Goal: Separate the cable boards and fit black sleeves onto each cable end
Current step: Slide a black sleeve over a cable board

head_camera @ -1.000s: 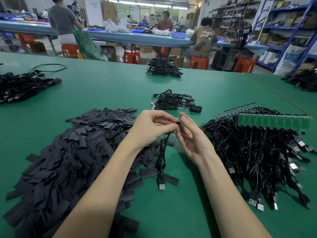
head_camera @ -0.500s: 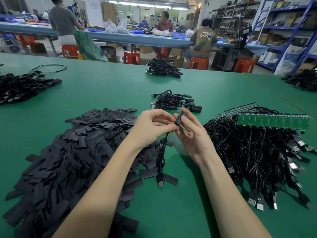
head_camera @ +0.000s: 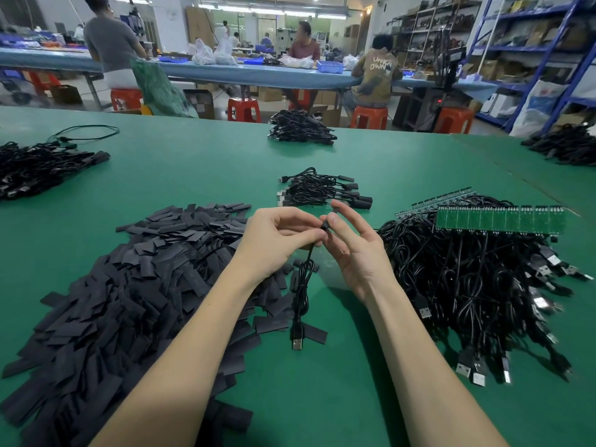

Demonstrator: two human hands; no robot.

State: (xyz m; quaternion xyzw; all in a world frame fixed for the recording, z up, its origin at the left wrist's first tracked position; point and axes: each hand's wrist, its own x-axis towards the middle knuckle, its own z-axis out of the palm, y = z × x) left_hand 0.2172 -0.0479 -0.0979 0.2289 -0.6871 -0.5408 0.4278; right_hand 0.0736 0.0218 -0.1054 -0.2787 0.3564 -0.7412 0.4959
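Two hands are held together above the green table [head_camera: 371, 156]. A black sleeve [head_camera: 325, 226] at a cable's end is pinched by the curled fingers of the left hand [head_camera: 280, 240] and by the thumb of the right hand [head_camera: 354, 250], whose other fingers are spread loosely. The cable [head_camera: 303, 285] is hung from the sleeve, its USB plug [head_camera: 297, 342] resting on the table. A large heap of loose sleeves [head_camera: 122, 301] is spread to the left. Unseparated cables [head_camera: 477, 285] with a green board strip [head_camera: 498, 220] are piled to the right. A small bundle of sleeved cables [head_camera: 319, 190] is laid just beyond the hands.
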